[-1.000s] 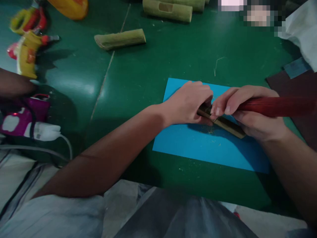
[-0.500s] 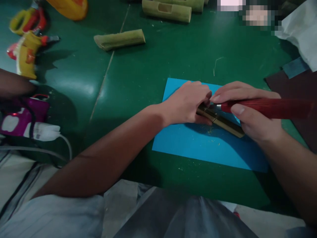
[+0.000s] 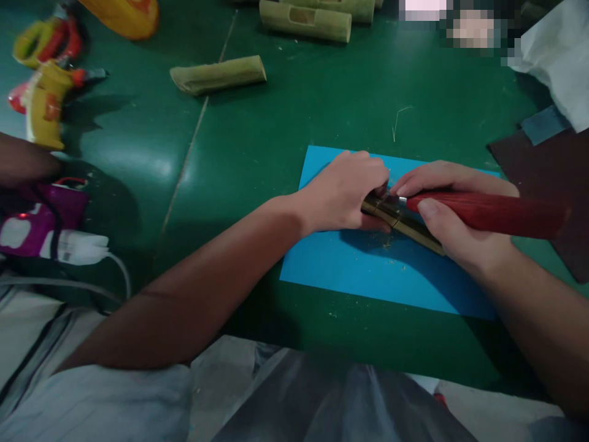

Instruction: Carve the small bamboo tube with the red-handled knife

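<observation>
A narrow bamboo strip (image 3: 405, 225) lies on a blue sheet (image 3: 368, 270) on the green table. My left hand (image 3: 347, 193) is closed over the strip's left end and presses it down. My right hand (image 3: 453, 215) grips a tool with a long red handle (image 3: 497, 212). The tool's small metal tip (image 3: 399, 199) rests on the strip just right of my left fingers. Fine shavings lie on the sheet below the strip.
Bamboo tube pieces (image 3: 218, 73) (image 3: 306, 20) lie at the back. A yellow glue gun (image 3: 43, 101) and scissors (image 3: 41, 40) sit at far left. Another person's forearm (image 3: 23, 162) and a purple device (image 3: 32, 224) with a white cable are at left. Dark sheets (image 3: 543, 166) lie at right.
My right fingers have slid back along the red handle, uncovering the metal tip on the strip. My left hand has kept its hold on the strip.
</observation>
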Demonstrator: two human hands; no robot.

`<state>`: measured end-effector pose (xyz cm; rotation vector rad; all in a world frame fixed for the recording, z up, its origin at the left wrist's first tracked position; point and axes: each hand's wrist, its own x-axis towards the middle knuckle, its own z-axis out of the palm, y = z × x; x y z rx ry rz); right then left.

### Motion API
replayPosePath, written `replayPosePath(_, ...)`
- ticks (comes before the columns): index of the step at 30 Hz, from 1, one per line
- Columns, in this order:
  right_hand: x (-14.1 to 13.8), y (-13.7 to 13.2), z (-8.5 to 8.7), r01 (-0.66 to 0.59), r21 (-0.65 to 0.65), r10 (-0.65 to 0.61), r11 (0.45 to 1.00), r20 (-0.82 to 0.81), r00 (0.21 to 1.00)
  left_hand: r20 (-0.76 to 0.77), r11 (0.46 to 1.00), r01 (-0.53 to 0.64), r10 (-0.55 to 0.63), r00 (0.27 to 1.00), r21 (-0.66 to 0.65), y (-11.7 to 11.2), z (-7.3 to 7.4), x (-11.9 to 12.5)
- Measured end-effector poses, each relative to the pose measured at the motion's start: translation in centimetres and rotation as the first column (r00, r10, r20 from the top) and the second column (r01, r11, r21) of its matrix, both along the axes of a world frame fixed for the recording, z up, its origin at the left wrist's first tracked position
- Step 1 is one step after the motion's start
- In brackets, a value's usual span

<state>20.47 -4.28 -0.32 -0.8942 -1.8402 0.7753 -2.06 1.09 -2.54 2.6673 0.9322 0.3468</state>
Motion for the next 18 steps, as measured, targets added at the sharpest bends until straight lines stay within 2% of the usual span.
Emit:
replayPosePath(4, 0.0, 0.5, 0.1, 0.019, 0.006, -0.019, 1.000, 0.061, 0.998, -0.023, 1.000, 0.005, -0.005, 1.000, 0.008, 0.0, 0.0, -0.1)
replayPosePath(9, 0.1, 0.4, -0.3, 0.088, 0.105, -0.096, 0.991, 0.073, 0.993, -0.046, 1.000, 0.000, -0.001, 0.999, -0.018, -0.1, 0.1, -0.1)
replayPosePath(13, 0.1, -0.4, -0.3, 0.131, -0.004, -0.130, 0.991, 0.061, 0.990, -0.013, 1.000, -0.007, 0.006, 1.000, -0.029, -0.2, 0.0, -0.1)
replayPosePath(18, 0.3, -0.5, -0.5, 0.079, -0.025, -0.080, 0.997, -0.026, 0.996, -0.017, 0.999, -0.009, 0.009, 1.000, -0.032, -0.2, 0.2, 0.0)
